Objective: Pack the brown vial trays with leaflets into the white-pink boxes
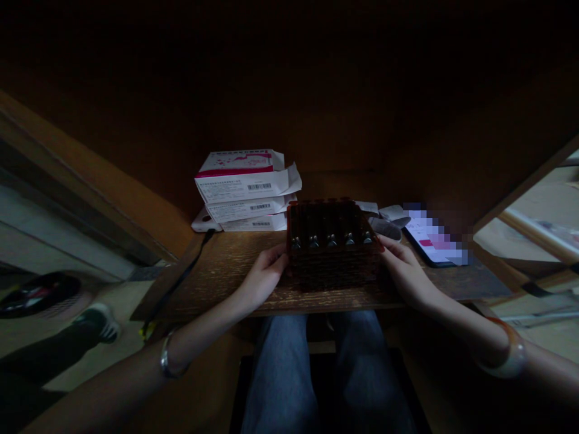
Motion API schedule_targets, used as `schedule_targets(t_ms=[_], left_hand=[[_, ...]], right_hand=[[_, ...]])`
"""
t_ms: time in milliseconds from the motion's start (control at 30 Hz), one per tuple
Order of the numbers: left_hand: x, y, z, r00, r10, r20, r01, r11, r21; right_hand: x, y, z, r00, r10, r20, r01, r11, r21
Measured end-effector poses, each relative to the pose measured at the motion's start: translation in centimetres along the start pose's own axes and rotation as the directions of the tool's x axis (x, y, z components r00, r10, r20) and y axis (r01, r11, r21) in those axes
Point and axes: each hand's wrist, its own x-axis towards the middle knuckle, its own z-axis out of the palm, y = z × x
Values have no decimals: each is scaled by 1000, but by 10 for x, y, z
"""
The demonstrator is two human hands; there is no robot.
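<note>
In front of me on the wooden shelf stands a stack of dark amber plastic trays (332,265). Long slots run across the top tray, with several shiny glass-like tips near its front edge; what lies in the slots is too dark to tell. My left hand (266,274) is closed on the stack's left side, fingers partly hidden. On the opposite side my right hand (407,271) grips the stack near its upper right corner. Close behind on the left is a pile of white and pink cartons (244,187), their right-end flaps open.
Crumpled silvery-white papers (389,223) lie behind the trays, beside a phone (436,241) with a lit screen. A black cable (190,268) runs over the shelf (217,271) from a white device (203,222). Cabinet walls rise at both sides. Another person's foot (102,322) shows at left.
</note>
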Motion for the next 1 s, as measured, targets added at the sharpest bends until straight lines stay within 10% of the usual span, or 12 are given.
schedule_targets(t_ms=[1000], left_hand=[[0, 1, 1, 1000, 19, 8, -20, 999, 35]], right_hand=[[-1, -3, 1, 1000, 1, -13, -1, 1000, -8]])
